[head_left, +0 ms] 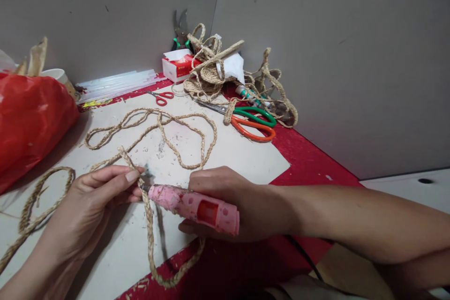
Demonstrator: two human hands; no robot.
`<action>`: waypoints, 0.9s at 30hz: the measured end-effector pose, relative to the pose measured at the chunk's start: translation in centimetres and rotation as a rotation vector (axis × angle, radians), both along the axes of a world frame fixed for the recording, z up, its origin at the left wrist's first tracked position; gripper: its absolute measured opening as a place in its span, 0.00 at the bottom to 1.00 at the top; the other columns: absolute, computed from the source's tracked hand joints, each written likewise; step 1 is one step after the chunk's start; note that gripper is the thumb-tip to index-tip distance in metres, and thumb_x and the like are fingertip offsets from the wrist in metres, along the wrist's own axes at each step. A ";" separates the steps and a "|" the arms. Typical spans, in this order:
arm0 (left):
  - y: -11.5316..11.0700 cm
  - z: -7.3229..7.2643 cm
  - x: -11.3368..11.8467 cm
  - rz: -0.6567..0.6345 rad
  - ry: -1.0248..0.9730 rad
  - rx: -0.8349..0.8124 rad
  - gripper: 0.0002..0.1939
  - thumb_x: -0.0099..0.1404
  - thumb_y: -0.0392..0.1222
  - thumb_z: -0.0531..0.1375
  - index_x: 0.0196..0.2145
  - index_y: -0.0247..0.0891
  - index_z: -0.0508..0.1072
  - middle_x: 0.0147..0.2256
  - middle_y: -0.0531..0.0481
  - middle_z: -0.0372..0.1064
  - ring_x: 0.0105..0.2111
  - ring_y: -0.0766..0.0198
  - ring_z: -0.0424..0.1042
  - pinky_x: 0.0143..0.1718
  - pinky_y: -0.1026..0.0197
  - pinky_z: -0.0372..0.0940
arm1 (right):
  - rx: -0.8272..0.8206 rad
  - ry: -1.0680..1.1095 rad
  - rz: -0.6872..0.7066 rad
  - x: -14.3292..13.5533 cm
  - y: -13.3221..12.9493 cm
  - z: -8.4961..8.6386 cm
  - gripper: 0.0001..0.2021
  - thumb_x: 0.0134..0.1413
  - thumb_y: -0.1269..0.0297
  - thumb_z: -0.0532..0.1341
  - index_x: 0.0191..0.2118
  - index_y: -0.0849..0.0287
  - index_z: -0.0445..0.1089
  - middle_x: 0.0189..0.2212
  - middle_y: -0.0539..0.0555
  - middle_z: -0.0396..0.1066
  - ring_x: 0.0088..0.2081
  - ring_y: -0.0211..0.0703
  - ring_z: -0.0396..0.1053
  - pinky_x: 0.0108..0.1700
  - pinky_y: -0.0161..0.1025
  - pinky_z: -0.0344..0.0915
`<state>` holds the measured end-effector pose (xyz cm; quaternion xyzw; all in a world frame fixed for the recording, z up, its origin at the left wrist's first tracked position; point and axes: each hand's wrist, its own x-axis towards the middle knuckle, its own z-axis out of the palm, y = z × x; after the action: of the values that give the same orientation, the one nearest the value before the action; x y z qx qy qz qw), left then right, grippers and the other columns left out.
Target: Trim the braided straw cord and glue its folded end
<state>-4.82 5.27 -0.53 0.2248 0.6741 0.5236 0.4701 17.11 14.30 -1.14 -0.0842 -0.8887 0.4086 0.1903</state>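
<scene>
Between its thumb and fingers, my left hand (pixel 100 201) pinches a braided straw rope (pixel 150 239) near one end. A pink glue gun (pixel 193 206) is gripped in my right hand (pixel 228 201), its dark nozzle touching or very close to the rope just right of my left fingertips. From there the rope hangs down in a loop past the board's front edge and rises again behind my right hand. More of the braid lies in loose curves on the white board (pixel 260 164).
Large scissors (pixel 253 124) and small red scissors (pixel 163 98) lie behind. A red bag (pixel 31 122) stands left, near glue sticks (pixel 116 85). At the back are a tissue box (pixel 177 68), pruning shears (pixel 181 33) and piled straw braid (pixel 206 79). A cord (pixel 305 255) hangs below my right wrist.
</scene>
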 end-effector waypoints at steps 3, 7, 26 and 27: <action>0.0 0.4 0.3 0.008 0.001 0.013 0.11 0.41 0.42 0.74 0.24 0.36 0.81 0.24 0.50 0.75 0.22 0.68 0.70 0.26 0.71 0.69 | -0.002 -0.021 -0.002 0.1 0.0 0.1 0.15 0.56 0.59 0.61 0.25 0.59 0.58 0.22 0.45 0.55 0.25 0.31 0.52 0.31 0.32 0.53; 0.1 0.7 0.4 -0.001 -0.006 0.011 0.09 0.43 0.40 0.73 0.24 0.37 0.81 0.24 0.51 0.75 0.22 0.69 0.70 0.26 0.72 0.68 | -0.012 -0.044 -0.007 0.2 0.0 0.1 0.14 0.56 0.58 0.61 0.26 0.59 0.60 0.21 0.45 0.56 0.25 0.31 0.52 0.30 0.31 0.53; 0.3 0.7 0.5 0.052 -0.006 0.017 0.12 0.36 0.40 0.74 0.21 0.36 0.81 0.24 0.48 0.76 0.19 0.69 0.68 0.22 0.71 0.67 | -0.005 -0.039 -0.009 0.0 0.0 0.1 0.15 0.56 0.59 0.61 0.25 0.59 0.58 0.21 0.45 0.55 0.24 0.31 0.51 0.30 0.31 0.53; 0.3 0.7 0.5 0.048 -0.005 0.015 0.12 0.36 0.41 0.74 0.22 0.36 0.81 0.24 0.48 0.76 0.19 0.69 0.68 0.23 0.71 0.68 | -0.005 -0.039 -0.008 0.0 0.0 0.2 0.15 0.56 0.59 0.61 0.24 0.59 0.58 0.21 0.45 0.55 0.24 0.31 0.51 0.30 0.31 0.53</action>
<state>-4.31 5.59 0.18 0.2108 0.6741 0.5402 0.4575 17.09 14.28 -0.99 -0.0963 -0.8908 0.4084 0.1745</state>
